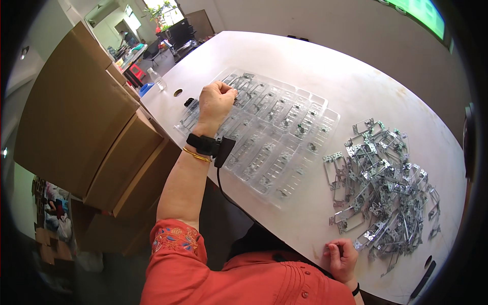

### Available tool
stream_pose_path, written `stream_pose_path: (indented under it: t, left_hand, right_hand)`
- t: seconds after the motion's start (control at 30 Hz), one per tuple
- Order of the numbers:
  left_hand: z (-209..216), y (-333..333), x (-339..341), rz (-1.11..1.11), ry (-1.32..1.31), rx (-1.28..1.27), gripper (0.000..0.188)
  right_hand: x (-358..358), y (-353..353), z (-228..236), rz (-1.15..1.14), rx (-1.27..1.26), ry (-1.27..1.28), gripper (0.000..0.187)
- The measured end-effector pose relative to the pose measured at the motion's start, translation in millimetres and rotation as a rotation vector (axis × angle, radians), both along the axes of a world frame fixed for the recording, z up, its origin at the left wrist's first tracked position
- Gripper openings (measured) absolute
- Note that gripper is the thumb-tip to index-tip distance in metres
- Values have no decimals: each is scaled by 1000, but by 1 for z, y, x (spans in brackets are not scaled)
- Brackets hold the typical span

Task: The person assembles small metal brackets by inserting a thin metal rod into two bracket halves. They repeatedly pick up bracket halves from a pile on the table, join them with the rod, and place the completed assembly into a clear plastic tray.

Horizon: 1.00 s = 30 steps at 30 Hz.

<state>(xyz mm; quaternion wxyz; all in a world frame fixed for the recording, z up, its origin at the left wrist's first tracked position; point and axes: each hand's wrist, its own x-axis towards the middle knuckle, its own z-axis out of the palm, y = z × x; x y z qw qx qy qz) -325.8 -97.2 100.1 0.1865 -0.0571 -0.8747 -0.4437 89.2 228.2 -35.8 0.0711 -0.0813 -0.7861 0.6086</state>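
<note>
My left hand (216, 104) reaches over the far left part of a clear plastic compartment tray (292, 175). Its thumb and fingers are pinched together at the compartments, and what they hold is too small and hidden to name. Thin metal parts (282, 104) lie in many of the compartments. Near the table's front edge rests my right hand (343, 259), its fingers curled closed with no part showing in them. Just beyond it spreads a tangled heap of silvery metal brackets (376, 178), long and frame-like.
The tray and heap share a white table (269, 51) with a curved look. Tall cardboard boxes (71, 122) stand against its left side. A clear bottle (156, 80) is near the far left corner. A black cable (226, 190) hangs from a device on my left wrist.
</note>
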Motion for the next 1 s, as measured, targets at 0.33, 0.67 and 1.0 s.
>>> stream_pose_path:
  t: [0.33, 0.67, 1.0]
  left_hand:
    - [-15, 21, -28, 0, -96, -117, 16]
    - [-24, 58, -48, 3, -144, -285, 21]
    - [-32, 65, -59, 51, -288, -335, 21]
  right_hand:
    - [1, 2, -5, 4, 5, -3, 11]
    - [0, 1, 2, 4, 73, 27, 11]
    - [1, 1, 5, 7, 78, 18, 10]
